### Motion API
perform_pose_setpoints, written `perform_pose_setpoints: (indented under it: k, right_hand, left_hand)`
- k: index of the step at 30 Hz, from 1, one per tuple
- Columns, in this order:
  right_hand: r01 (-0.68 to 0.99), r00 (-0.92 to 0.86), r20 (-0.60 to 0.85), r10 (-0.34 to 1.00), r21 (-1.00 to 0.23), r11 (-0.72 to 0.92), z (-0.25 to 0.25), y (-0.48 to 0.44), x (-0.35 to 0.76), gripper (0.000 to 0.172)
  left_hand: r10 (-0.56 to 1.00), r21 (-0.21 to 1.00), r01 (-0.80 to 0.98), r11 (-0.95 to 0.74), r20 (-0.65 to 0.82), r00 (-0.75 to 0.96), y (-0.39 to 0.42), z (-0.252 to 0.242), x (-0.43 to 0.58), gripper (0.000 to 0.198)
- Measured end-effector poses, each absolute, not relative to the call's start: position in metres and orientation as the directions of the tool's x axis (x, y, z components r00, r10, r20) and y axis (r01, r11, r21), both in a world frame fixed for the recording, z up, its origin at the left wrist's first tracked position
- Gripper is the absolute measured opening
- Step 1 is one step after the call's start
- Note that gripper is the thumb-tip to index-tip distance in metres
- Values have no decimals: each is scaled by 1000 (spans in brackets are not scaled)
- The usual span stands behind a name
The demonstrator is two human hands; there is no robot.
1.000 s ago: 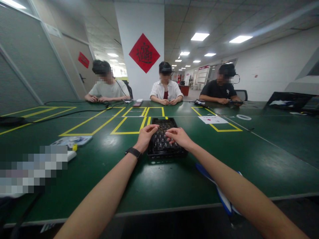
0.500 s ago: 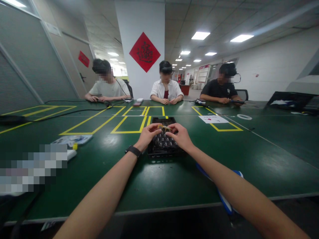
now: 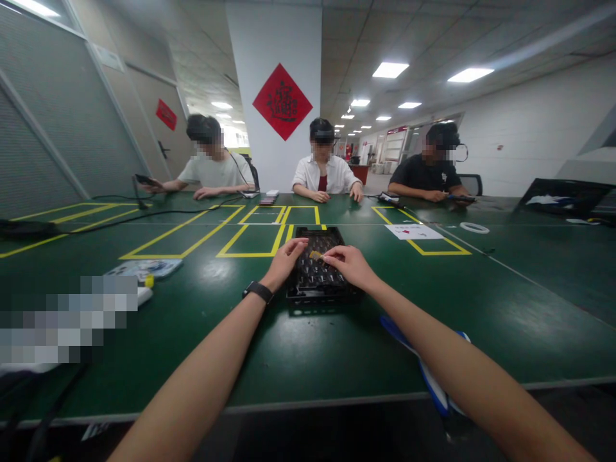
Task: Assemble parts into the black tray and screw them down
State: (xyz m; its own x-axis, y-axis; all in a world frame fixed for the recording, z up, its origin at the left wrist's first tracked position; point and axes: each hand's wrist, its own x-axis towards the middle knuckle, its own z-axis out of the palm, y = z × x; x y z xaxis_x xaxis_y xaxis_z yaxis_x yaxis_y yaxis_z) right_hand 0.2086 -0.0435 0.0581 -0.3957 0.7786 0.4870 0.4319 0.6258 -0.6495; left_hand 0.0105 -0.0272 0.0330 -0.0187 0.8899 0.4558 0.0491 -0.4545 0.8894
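Note:
A black compartment tray (image 3: 308, 296) lies on the green table (image 3: 317, 346) straight ahead of me. My right hand (image 3: 349, 264) hovers over the tray and pinches a small tan part (image 3: 315, 255) at its fingertips. My left hand (image 3: 285, 260), with a black wristband, rests at the tray's left edge with its fingers stretched toward the part and nothing held in them. The tray's cells are dark and their contents are too small to make out.
Three people sit across the table, each with their hands on it. Yellow tape rectangles (image 3: 250, 240) mark the table surface. A white sheet (image 3: 414, 231) and a tape roll (image 3: 474, 227) lie at right, a blue-white object (image 3: 428, 378) sits under my right forearm, and cables run at left.
Both hands held the small part together above the tray half a second ago. Now only my right hand pinches it, lower over the tray, and my left hand has let go.

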Motion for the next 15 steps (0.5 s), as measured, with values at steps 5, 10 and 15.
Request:
perform_pose_setpoints:
  k: [5,10,15]
  right_hand:
    - [329,-651,341,678,-678,657,56,-49,208,31]
    - [359,-746,307,592,-564,744,57,-54,208,29]
    - [425,-769,276,577,-454,783,57,-53,210,23]
  left_hand:
    - [915,890,281,-359,396,-83,-3,7,-8,47]
    - [916,903,262,-342,382,-121,10,-4,-8,47]
    - [918,925,205,-319,356,-175,14,-8,-3,43]
